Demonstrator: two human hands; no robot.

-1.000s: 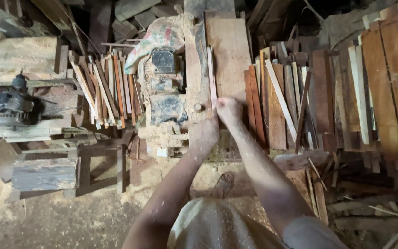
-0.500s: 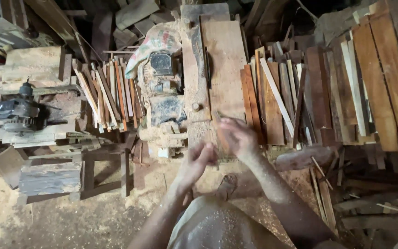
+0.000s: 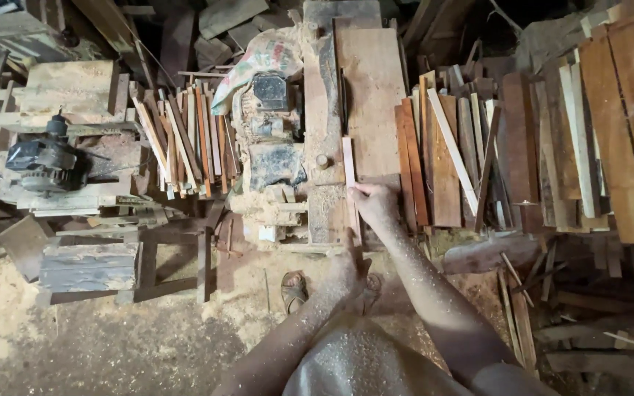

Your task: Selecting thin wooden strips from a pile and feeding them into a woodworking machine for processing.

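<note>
Seen from above in a cluttered woodshop, a person feeds a thin wooden strip (image 3: 349, 183) along the sawdust-coated worktop (image 3: 324, 117) of a woodworking machine. A second ago both hands were pressed close together at the near edge of the worktop; now they have parted. The right hand (image 3: 376, 207) is closed on the strip about halfway along it, fingers curled over the wood, while the left hand (image 3: 349, 268) has dropped back toward the body and rests at the strip's near end, fingers partly open; whether it grips or only steadies the wood cannot be told. The strip lies lengthwise beside a broad plank (image 3: 372, 95), its far end close to a round knob (image 3: 322, 160). The change suggests the strip has been repositioned for a pass along the machine. A motor (image 3: 269, 110) sits left of the worktop, stacked offcuts (image 3: 185, 139) beyond it, more boards (image 3: 588, 125) to the right, and a sandalled foot (image 3: 294, 291) stands in sawdust below.
</note>
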